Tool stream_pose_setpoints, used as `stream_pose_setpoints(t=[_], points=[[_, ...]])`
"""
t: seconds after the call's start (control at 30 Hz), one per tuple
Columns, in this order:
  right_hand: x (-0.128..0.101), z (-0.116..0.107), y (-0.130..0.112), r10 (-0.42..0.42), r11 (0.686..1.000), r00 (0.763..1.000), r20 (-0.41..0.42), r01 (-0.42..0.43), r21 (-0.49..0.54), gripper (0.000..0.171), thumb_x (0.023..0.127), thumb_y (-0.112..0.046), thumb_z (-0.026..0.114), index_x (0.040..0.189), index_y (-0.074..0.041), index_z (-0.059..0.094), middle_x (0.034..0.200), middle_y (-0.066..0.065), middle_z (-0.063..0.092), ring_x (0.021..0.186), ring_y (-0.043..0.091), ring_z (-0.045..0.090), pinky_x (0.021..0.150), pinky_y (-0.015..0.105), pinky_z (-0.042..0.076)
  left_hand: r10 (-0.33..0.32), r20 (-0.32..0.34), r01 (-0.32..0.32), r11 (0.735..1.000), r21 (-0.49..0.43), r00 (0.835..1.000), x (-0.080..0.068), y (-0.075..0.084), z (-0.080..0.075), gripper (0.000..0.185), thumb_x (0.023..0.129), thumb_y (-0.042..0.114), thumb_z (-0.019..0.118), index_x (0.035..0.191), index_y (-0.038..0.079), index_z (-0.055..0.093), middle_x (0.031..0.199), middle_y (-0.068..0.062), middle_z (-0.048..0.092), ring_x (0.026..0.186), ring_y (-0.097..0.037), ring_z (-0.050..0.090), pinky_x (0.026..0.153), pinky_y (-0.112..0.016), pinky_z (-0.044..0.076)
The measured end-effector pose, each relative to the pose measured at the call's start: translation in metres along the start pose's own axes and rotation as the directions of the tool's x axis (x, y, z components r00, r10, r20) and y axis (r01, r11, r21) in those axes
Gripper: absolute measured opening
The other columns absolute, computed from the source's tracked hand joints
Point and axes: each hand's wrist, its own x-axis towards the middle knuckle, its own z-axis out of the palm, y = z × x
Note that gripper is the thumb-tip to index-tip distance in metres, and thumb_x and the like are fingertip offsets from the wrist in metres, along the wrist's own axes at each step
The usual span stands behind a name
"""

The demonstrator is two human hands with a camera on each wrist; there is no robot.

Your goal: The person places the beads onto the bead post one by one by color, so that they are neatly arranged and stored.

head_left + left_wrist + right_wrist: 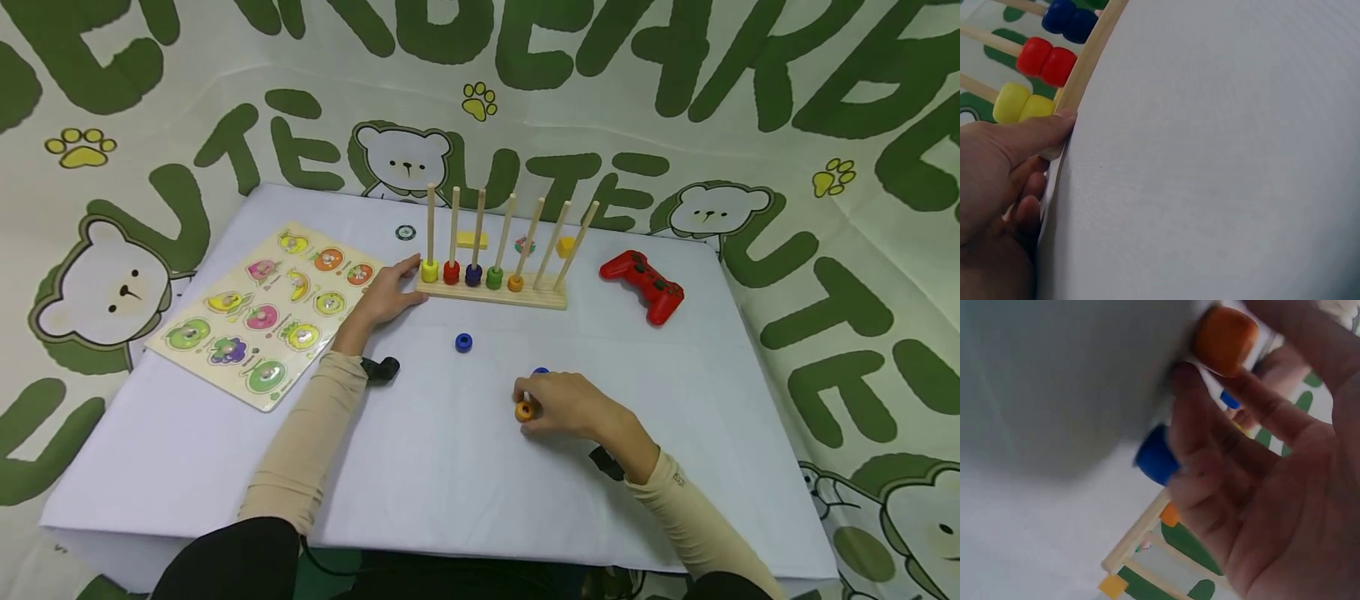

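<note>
A wooden bead rack (491, 293) with several upright pegs stands toward the back. Yellow beads (1015, 103), red beads (1046, 61), dark blue beads (1069, 20), green (494, 278) and orange (515, 283) sit low on its pegs; the two rightmost pegs are bare. My left hand (386, 296) grips the rack's left end, its thumb on the base's edge. Nearer the front, my right hand (566, 406) pinches a loose orange bead (1225, 340) between thumb and finger. A blue bead (1157, 456) lies beside those fingers, mostly hidden in the head view.
Another blue bead (463, 342) lies mid-table. A fruit puzzle board (296, 283) lies left, a red game controller (643, 285) right. Behind the rack are a yellow block (472, 240), another yellow piece (566, 247) and a small round compass-like disc (406, 232).
</note>
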Motion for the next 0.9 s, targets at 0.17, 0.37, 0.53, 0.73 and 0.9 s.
stream_pose_setpoints(t=[0.17,0.37,0.53,0.73,0.9], points=[[0.007,-0.010,-0.001,-0.095,0.995,0.988,-0.124,0.098,0.015,0.022,0.092,-0.021,0.084,0.113,-0.017,0.077,0.095,-0.008,0.066,0.080,0.009,0.059,0.071,0.028,0.053,-0.007,0.005,0.007,1.000,0.007,1.000,0.000,0.001,-0.001,0.082,0.100,0.016,0.075,0.169,0.006,0.030,0.165,-0.023,0.045,0.153,-0.040,0.042,0.132,-0.053,0.026],[0.015,-0.064,0.003,-0.043,0.997,0.896,-0.443,0.069,0.044,0.037,0.095,-0.014,0.080,0.131,-0.006,0.071,0.111,0.006,0.073,0.078,0.021,0.063,0.063,0.031,0.051,0.009,-0.013,-0.009,1.000,-0.001,1.000,-0.001,0.000,0.001,0.082,0.099,0.015,0.075,0.168,0.003,0.032,0.164,-0.023,0.045,0.150,-0.041,0.045,0.130,-0.053,0.028],[0.026,-0.111,0.005,0.026,0.998,0.730,-0.683,0.025,0.065,0.038,0.097,-0.013,0.079,0.131,-0.003,0.065,0.117,0.013,0.072,0.073,0.023,0.056,0.058,0.032,0.045,0.002,0.003,-0.002,1.000,-0.001,1.000,-0.002,0.000,0.001,0.082,0.100,0.017,0.075,0.168,0.005,0.031,0.165,-0.022,0.045,0.150,-0.040,0.045,0.130,-0.052,0.030],[0.054,-0.147,0.008,0.000,1.000,0.580,-0.815,0.001,0.001,0.032,0.100,-0.015,0.076,0.129,-0.003,0.068,0.121,0.015,0.069,0.071,0.027,0.055,0.059,0.032,0.042,-0.007,-0.023,0.007,1.000,0.000,1.000,-0.003,-0.001,0.001,0.082,0.099,0.016,0.076,0.168,0.007,0.033,0.164,-0.022,0.046,0.150,-0.041,0.045,0.130,-0.055,0.028],[0.069,-0.160,0.013,0.044,0.999,0.590,-0.806,-0.044,0.022,0.033,0.101,-0.015,0.074,0.132,-0.005,0.070,0.122,0.015,0.069,0.075,0.030,0.059,0.062,0.036,0.045,-0.002,-0.011,0.002,1.000,-0.015,1.000,-0.001,0.001,0.002,0.082,0.099,0.015,0.076,0.168,0.007,0.032,0.166,-0.020,0.045,0.151,-0.040,0.045,0.130,-0.054,0.029]])
